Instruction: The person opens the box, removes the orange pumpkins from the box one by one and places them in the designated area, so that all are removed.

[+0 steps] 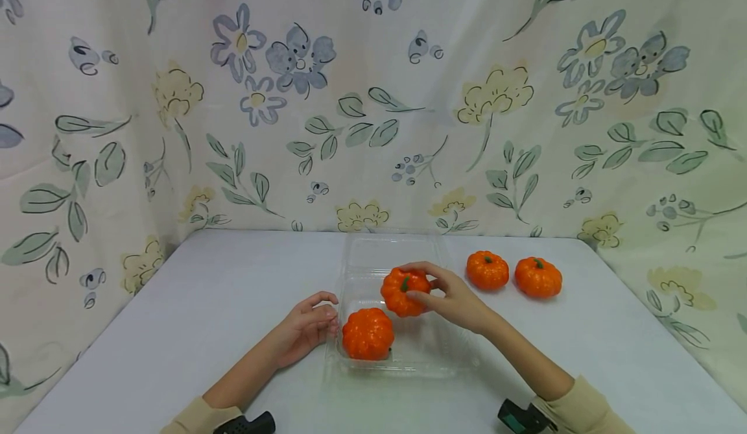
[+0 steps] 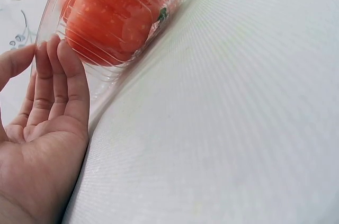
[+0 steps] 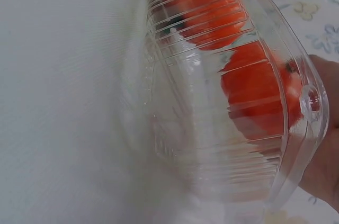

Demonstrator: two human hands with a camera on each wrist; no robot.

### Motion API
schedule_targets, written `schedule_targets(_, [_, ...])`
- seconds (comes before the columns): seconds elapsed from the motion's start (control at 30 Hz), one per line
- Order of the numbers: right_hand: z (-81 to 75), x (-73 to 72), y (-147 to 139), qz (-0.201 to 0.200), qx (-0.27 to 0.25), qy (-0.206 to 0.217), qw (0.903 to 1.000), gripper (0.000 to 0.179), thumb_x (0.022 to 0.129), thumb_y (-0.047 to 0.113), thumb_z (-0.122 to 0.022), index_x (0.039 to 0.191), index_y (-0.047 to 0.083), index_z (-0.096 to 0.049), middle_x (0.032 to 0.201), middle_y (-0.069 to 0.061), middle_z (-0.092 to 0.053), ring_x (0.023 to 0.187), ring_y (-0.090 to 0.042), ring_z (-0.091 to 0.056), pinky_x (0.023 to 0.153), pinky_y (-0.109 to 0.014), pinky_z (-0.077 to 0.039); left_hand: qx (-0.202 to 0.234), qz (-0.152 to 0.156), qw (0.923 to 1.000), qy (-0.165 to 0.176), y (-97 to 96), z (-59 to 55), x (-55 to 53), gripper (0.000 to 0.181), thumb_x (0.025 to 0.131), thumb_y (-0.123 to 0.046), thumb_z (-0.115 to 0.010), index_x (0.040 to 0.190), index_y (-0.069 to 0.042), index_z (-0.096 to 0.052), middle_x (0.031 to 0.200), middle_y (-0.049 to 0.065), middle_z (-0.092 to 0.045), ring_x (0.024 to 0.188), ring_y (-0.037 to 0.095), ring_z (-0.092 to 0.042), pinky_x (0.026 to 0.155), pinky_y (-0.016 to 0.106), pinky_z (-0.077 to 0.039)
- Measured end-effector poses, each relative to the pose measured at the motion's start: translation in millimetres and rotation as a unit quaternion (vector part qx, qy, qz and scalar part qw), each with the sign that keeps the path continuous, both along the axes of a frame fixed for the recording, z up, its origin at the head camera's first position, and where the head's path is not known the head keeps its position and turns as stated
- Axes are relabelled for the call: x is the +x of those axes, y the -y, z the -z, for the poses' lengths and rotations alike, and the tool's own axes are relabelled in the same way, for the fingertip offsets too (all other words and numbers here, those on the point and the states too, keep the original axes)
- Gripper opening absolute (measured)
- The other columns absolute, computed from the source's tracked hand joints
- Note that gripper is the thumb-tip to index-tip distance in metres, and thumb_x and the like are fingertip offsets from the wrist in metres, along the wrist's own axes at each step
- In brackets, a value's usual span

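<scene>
My right hand (image 1: 458, 298) grips a small orange pumpkin (image 1: 403, 293) with a green stem, thumb on the near side and fingers over the top. It holds this pumpkin over the inside of a clear plastic container (image 1: 420, 364); the right wrist view shows the pumpkin (image 3: 254, 89) through the ribbed wall, the hand partly hidden behind. A second pumpkin (image 1: 367, 335) lies in the container's near left corner, its stem turned toward the lower right. At the left rim, my left hand (image 1: 307, 330) pinches the container's edge between thumb and fingertips, also seen in the left wrist view.
Two more orange pumpkins, one on the left (image 1: 487, 270) and one on the right (image 1: 538, 277), stand on the white table (image 1: 245, 272) right of the container. The container's transparent lid (image 1: 393, 249) lies folded back behind it. A flowered cloth (image 1: 373, 129) hangs along the back and sides.
</scene>
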State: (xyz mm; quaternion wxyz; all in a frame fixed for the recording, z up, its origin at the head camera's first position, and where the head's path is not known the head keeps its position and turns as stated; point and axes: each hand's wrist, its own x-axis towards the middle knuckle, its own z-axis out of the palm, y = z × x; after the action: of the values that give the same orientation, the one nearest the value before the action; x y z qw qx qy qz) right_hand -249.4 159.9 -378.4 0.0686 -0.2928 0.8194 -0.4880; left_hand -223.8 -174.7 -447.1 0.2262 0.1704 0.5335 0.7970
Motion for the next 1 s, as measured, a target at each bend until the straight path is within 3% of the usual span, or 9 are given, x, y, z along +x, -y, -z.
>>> schedule_targets(0.17, [0.1, 2.8, -3.3, 0.019, 0.007, -0.005, 0.9998, 0.051, 0.098, 0.022, -0.076, 0.146, 0.018, -0.057, 0.147, -0.007, -0.061, 0.117, -0.029, -0.059, 0.092, -0.04, -0.057, -0.001, -0.001, 1.0, 0.0, 0.4, -0.5, 0.6, 0.014, 0.109, -0.006, -0.042, 0.121, -0.013, -0.047, 0.091, -0.007, -0.067, 0.085, 0.008, -0.063, 0.086, 0.02, -0.056])
schedule_targets(0.33, [-1.8, 6.9, -6.1, 0.039, 0.006, 0.013, 0.9991, 0.06, 0.093, 0.022, -0.083, 0.146, 0.022, -0.055, 0.146, -0.01, -0.059, 0.112, -0.03, -0.061, 0.085, -0.033, -0.06, -0.005, -0.009, 0.9999, 0.007, -0.4, -1.2, 0.8, 0.013, 0.108, -0.008, -0.046, 0.12, -0.014, -0.049, 0.09, -0.006, -0.066, 0.084, 0.009, -0.063, 0.085, 0.021, -0.056])
schedule_targets(0.67, [-4.4, 13.3, -14.8, 0.051, -0.01, 0.012, 0.9986, 0.07, 0.088, 0.02, -0.088, 0.148, 0.019, -0.052, 0.148, -0.014, -0.056, 0.114, -0.031, -0.062, 0.087, -0.03, -0.06, -0.008, -0.011, 0.9999, 0.009, -1.1, -1.8, 1.1, 0.013, 0.108, -0.009, -0.046, 0.12, -0.014, -0.049, 0.09, -0.006, -0.065, 0.084, 0.009, -0.063, 0.085, 0.021, -0.056])
schedule_targets(1.0, [-6.5, 16.9, -28.6, 0.064, -0.023, 0.016, 0.9976, 0.069, 0.091, 0.02, -0.085, 0.149, 0.018, -0.05, 0.152, -0.019, -0.051, 0.119, -0.034, -0.063, 0.09, -0.031, -0.061, -0.005, -0.008, 0.9999, 0.01, -0.7, -2.1, 1.6, 0.013, 0.108, -0.009, -0.046, 0.12, -0.014, -0.048, 0.091, -0.006, -0.067, 0.085, 0.01, -0.064, 0.086, 0.021, -0.057])
